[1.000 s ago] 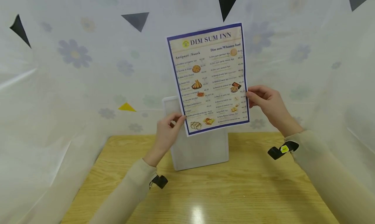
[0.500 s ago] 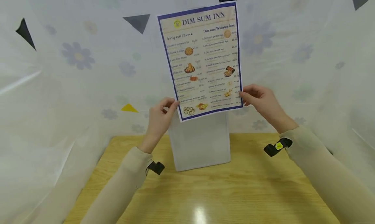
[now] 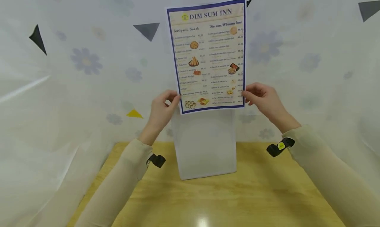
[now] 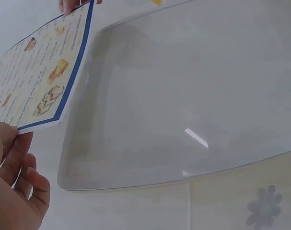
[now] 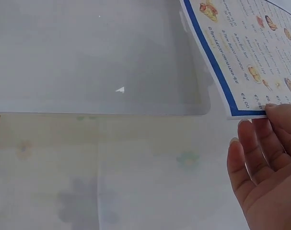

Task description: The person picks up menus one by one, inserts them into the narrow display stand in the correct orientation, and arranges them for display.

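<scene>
The menu (image 3: 208, 55) hangs upright in the air above the clear stand (image 3: 205, 143), its lower edge just over the stand's top, as if lined up with it; the printed side faces the person. The left hand (image 3: 161, 110) pinches the lower left corner and the right hand (image 3: 262, 100) pinches the lower right edge, so each grip is narrow and closed on the paper; holding both bottom corners keeps the sheet flat and level. The stand rests upright on the wooden surface (image 3: 252, 200), towards its far edge. Behind and around hangs a pale curtain (image 3: 74, 72) printed with faint flowers and dark triangles.
</scene>
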